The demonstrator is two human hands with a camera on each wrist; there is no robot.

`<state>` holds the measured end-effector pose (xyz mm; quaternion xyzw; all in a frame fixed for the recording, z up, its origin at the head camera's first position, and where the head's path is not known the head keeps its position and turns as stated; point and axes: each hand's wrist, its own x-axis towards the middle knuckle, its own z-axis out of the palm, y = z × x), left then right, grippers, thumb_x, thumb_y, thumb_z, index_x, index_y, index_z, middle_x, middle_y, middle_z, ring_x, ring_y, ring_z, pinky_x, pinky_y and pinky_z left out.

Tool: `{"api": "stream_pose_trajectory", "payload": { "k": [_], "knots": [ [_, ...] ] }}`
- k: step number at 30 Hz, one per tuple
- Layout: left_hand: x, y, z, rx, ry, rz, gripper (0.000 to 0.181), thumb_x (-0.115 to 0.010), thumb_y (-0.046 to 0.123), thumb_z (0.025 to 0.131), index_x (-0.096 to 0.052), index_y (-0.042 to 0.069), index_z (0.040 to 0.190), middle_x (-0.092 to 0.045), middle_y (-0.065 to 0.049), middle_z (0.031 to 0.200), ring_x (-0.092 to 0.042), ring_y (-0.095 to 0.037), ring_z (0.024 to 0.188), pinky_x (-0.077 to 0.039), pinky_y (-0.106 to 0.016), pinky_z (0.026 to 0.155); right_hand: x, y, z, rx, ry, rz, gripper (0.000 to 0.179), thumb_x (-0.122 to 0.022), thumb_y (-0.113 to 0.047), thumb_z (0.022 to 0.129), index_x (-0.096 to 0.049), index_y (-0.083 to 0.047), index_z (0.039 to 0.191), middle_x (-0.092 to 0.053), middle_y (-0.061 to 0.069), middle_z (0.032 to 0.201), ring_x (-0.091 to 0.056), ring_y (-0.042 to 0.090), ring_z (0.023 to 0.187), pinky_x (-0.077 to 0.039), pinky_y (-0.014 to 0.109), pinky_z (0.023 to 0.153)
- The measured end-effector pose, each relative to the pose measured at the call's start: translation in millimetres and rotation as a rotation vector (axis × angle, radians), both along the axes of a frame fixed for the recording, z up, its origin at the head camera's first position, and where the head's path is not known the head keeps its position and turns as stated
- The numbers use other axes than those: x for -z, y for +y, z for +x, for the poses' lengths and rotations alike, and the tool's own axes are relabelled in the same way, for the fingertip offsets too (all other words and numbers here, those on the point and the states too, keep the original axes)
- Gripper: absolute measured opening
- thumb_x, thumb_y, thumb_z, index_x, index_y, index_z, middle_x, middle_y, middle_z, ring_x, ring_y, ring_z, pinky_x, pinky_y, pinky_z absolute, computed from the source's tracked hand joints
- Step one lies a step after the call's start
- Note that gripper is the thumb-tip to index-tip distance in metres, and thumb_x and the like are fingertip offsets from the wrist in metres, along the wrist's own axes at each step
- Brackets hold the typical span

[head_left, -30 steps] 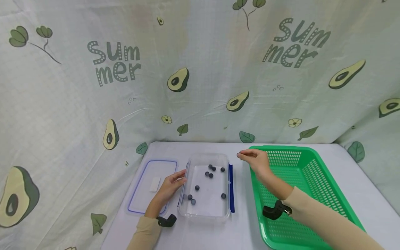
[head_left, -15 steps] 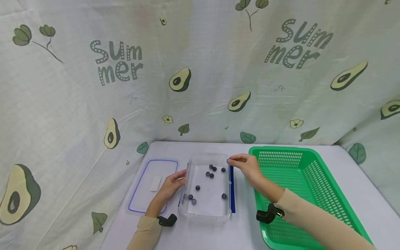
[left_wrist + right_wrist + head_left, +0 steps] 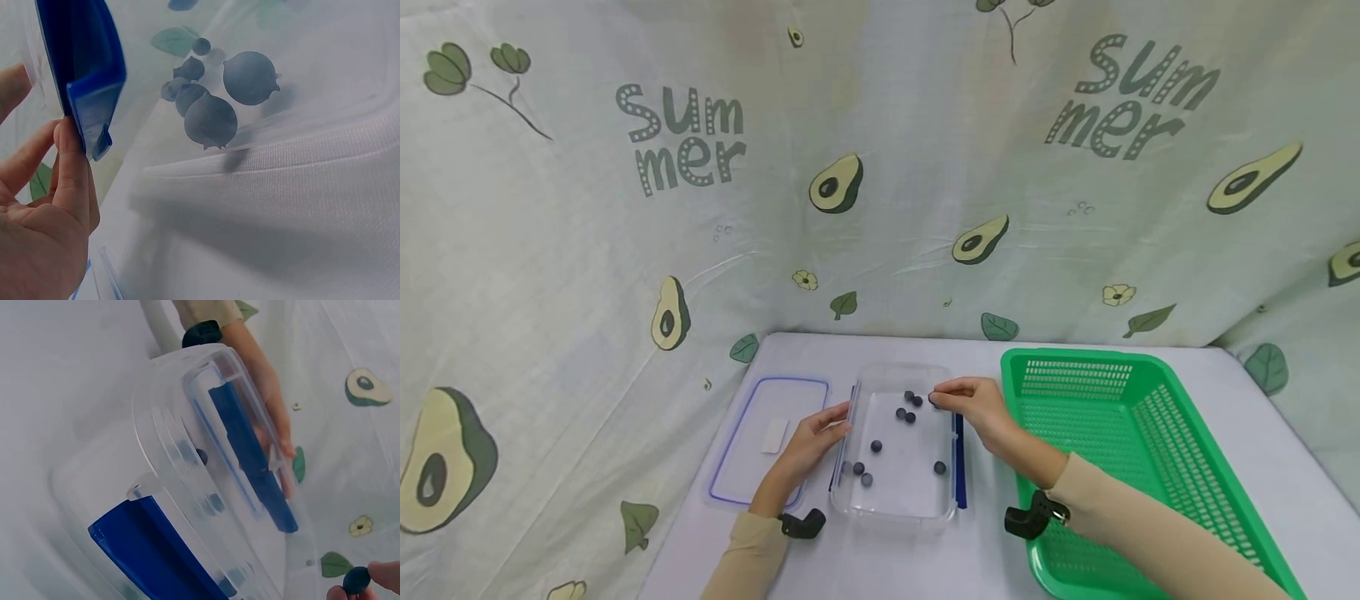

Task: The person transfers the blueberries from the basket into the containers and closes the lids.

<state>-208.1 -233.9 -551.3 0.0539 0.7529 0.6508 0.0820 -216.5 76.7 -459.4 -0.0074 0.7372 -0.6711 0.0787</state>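
In the head view, a clear plastic food container stands with several blueberries scattered over its floor. My left hand rests against the container's left side, its fingers extended and touching by the blue latch, which hangs unfastened. My right hand is over the container's far right part, pinching one blueberry between thumb and fingertips. The right wrist view puts this berry at the lower right corner. Fingertips partly cover the berry.
A clear lid with a blue seal and a white label lies left of the container. To the right is a large green plastic basket, partly under my right forearm. A second blue latch sticks out along the container's right side.
My right hand has moved left from beside the green basket to over the container, carrying the blueberry. The left hand stays at the container's side.
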Motion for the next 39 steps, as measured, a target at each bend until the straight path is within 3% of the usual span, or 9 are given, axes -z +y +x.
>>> {"api": "stream_pose_trajectory", "payload": {
  "k": [4,10,21,27,33,36,39],
  "knots": [
    [2.9,-0.1,3.7,0.003,0.004,-0.026,0.052,-0.067,0.023,0.097,-0.053,0.006,0.144,-0.055,-0.015,0.138,-0.054,-0.027,0.125,-0.043,-0.029,0.104,3.3,-2.3,6.1,-0.012,0.002,0.008,0.025,-0.076,-0.007,0.088,-0.071,0.009,0.107,-0.075,0.012,0.095,-0.07,0.019,0.089,-0.053,0.039,0.092],
    [4.6,-1.7,9.4,0.002,0.0,-0.017,0.052,-0.068,0.022,0.097,-0.053,0.005,0.144,-0.055,-0.015,0.139,-0.055,-0.025,0.124,-0.043,-0.024,0.101,8.5,-4.0,12.0,-0.02,0.004,0.009,0.025,-0.075,-0.006,0.088,-0.071,0.011,0.106,-0.074,0.014,0.096,-0.071,0.022,0.089,-0.054,0.039,0.09],
    [2.2,0.2,5.3,-0.009,0.002,-0.028,0.05,-0.068,0.021,0.097,-0.054,0.007,0.143,-0.055,-0.014,0.139,-0.055,-0.026,0.125,-0.042,-0.032,0.106,4.6,11.5,2.4,-0.019,-0.002,-0.061,0.029,-0.075,-0.01,0.09,-0.07,0.009,0.111,-0.074,0.008,0.095,-0.067,0.014,0.089,-0.053,0.031,0.09],
    [0.0,1.5,4.6,-0.037,0.033,-0.036,0.049,-0.069,0.018,0.095,-0.056,0.005,0.141,-0.058,-0.015,0.137,-0.056,-0.028,0.124,-0.045,-0.027,0.101,-0.6,33.1,2.5,-0.033,-0.004,-0.21,0.035,-0.073,-0.006,0.091,-0.063,0.016,0.116,-0.073,0.012,0.101,-0.07,0.017,0.093,-0.054,0.029,0.09],
    [-9.2,-2.8,7.8,-0.035,0.049,-0.032,0.051,-0.072,0.015,0.093,-0.055,-0.002,0.139,-0.061,-0.021,0.132,-0.059,-0.032,0.122,-0.049,-0.028,0.097,-1.2,67.4,1.7,-0.007,-0.009,-0.256,0.033,-0.072,-0.004,0.091,-0.063,0.014,0.117,-0.074,0.01,0.103,-0.071,0.016,0.095,-0.053,0.033,0.093],
    [-14.4,-7.3,8.2,-0.016,0.083,-0.097,0.05,-0.069,0.017,0.096,-0.055,-0.002,0.139,-0.064,-0.019,0.128,-0.06,-0.03,0.12,-0.049,-0.026,0.096,-3.6,86.6,1.7,0.013,0.013,-0.286,0.028,-0.072,-0.005,0.092,-0.065,0.012,0.114,-0.073,0.008,0.103,-0.071,0.016,0.095,-0.053,0.032,0.092],
    [-22.0,-13.1,6.7,0.018,0.173,-0.188,0.047,-0.065,0.017,0.098,-0.054,-0.002,0.14,-0.066,-0.018,0.126,-0.061,-0.031,0.118,-0.05,-0.029,0.095,-6.0,105.2,2.9,0.034,0.059,-0.265,0.028,-0.071,-0.008,0.093,-0.065,0.011,0.114,-0.073,0.006,0.102,-0.071,0.016,0.094,-0.054,0.029,0.089]
  ]
}}
